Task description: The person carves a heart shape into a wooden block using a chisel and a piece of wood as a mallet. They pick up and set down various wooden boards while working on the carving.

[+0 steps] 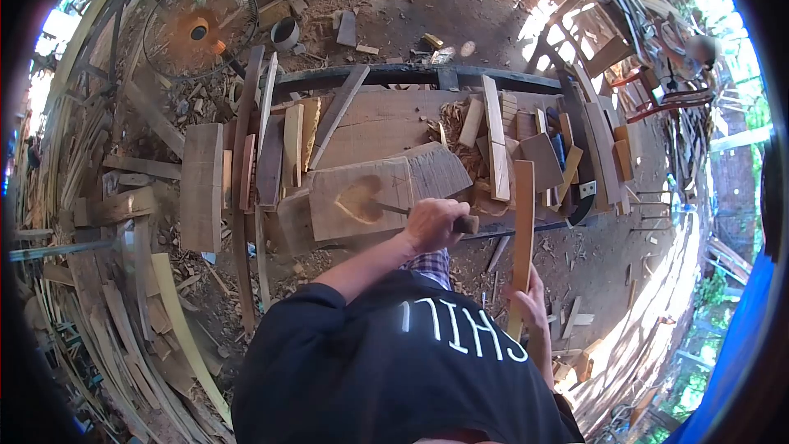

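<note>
My left hand [431,226] is closed around a chisel, its wooden handle end [468,224] sticking out to the right. The dark chisel blade [395,209] points left, with its tip at a carved heart [359,199]. That recess is cut into a flat wooden board [329,226] lying across the bench. My right hand [532,302] grips the lower part of a long flat wooden strip [523,222], held up at the bench's right front and apart from the chisel. Beside the board, a thick grey wood block [440,171] rests at its right edge.
The low workbench [378,119] carries loose planks on its left and offcuts, shavings and a pale stick [496,140] on its right. A round wire fan [199,29] and a metal can [285,33] stand behind. Stacked lumber [107,304] lines the left; scraps litter the ground.
</note>
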